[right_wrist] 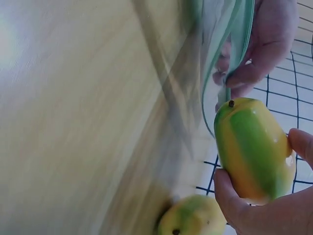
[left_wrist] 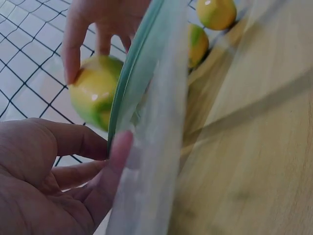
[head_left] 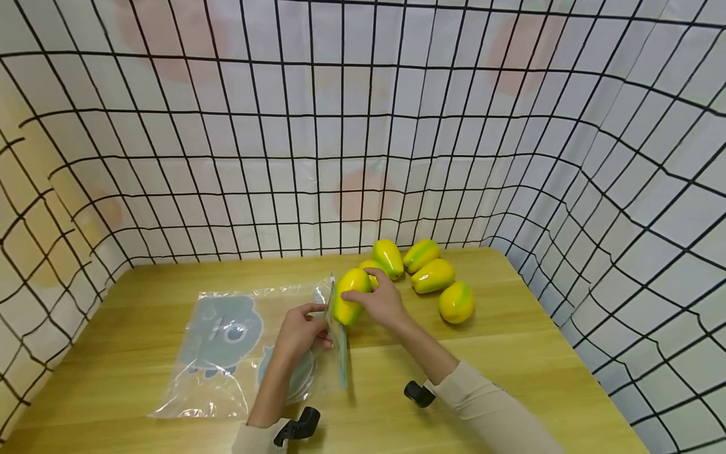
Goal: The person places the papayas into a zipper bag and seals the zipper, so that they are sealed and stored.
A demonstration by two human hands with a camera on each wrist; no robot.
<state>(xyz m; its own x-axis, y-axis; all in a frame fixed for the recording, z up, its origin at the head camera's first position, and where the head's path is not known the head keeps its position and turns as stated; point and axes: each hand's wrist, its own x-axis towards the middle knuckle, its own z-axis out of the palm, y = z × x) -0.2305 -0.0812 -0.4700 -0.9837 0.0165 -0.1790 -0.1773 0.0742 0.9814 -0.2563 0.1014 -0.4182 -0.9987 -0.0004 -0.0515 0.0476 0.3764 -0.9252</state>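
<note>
My right hand (head_left: 386, 304) grips a glossy yellow mango (head_left: 350, 301) with green streaks, thumb on one side and fingers on the other. In the right wrist view, the mango's dark stem end faces the mouth of a clear zip bag (head_left: 224, 337). Lying flat on the table, the bag has a blue cartoon print, and its green zip edge (left_wrist: 128, 73) is raised. My left hand (head_left: 300, 331) pinches that edge between thumb and fingers, so the mouth gapes toward the mango. In the left wrist view, the zip edge partly covers the mango.
Several more mangoes lie on the wooden table (head_left: 408, 391) beyond and right of my right hand, among them a front one (head_left: 456, 302) and a back one (head_left: 388, 257). A black wire grid (head_left: 312, 157) backed by pale cloth borders the table at the rear and sides.
</note>
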